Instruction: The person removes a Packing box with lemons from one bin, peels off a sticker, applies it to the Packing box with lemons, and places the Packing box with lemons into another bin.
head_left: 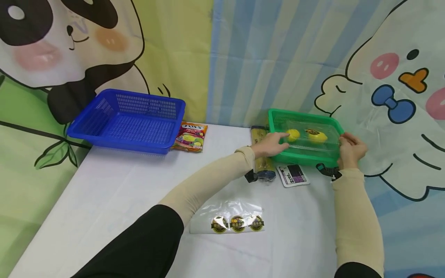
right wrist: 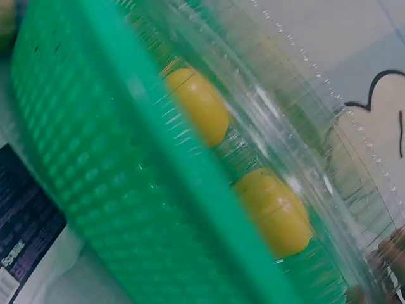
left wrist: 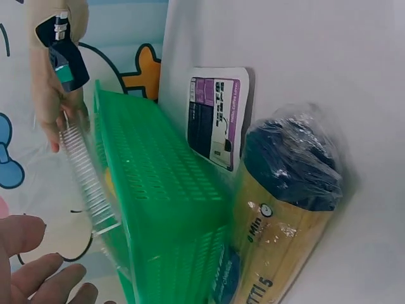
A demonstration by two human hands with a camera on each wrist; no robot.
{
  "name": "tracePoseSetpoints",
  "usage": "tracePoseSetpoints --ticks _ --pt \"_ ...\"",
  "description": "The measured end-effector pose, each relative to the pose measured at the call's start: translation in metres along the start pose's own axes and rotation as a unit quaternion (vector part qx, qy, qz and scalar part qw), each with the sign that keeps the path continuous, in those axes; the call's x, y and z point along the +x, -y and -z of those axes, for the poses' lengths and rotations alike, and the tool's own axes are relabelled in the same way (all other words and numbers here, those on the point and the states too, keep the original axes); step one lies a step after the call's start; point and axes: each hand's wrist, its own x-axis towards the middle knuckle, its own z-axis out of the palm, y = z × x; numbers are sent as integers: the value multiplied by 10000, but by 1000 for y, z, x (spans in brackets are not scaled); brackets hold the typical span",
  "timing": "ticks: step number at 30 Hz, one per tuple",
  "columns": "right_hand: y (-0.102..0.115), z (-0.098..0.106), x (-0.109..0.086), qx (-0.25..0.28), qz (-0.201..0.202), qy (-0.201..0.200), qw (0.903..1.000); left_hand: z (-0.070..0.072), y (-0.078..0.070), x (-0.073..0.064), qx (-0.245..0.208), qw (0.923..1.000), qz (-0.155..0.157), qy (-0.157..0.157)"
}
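Note:
A clear plastic box (head_left: 306, 141) with a label on top lies tilted in the green basket (head_left: 295, 159). Two yellow lemons (right wrist: 199, 104) show through the clear plastic; I cannot tell for sure whether they lie inside the box or under it. At the box's right end, my right hand (head_left: 351, 148) pinches its edge between thumb and fingers. My left hand (head_left: 270, 144) hovers over the basket's left side, fingers spread and partly extended, holding nothing. In the left wrist view those fingers (left wrist: 47, 278) stand apart from the basket.
Touching the basket's left side is a pack of spaghetti (head_left: 264, 164); a white and purple sachet (head_left: 292, 175) lies in front. A blue basket (head_left: 139, 123) and an orange Fox's candy bag (head_left: 191, 136) stand at the left. A clear bag with round labels (head_left: 231, 222) lies nearer.

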Motion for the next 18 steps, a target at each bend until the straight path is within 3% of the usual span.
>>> tracePoseSetpoints --ticks 5,11,15,18 --pt "-11 2 4 -147 -32 -59 9999 2 6 -2 74 9998 148 -81" --pt "-15 -2 11 -429 -122 -99 9990 5 14 -4 308 9995 81 -44" --pt "-19 -3 14 -1064 -42 -16 9943 9 15 -14 572 9982 -115 -146" --pt "-21 -3 16 -1815 31 98 9833 14 15 -25 1013 9940 -348 -198"
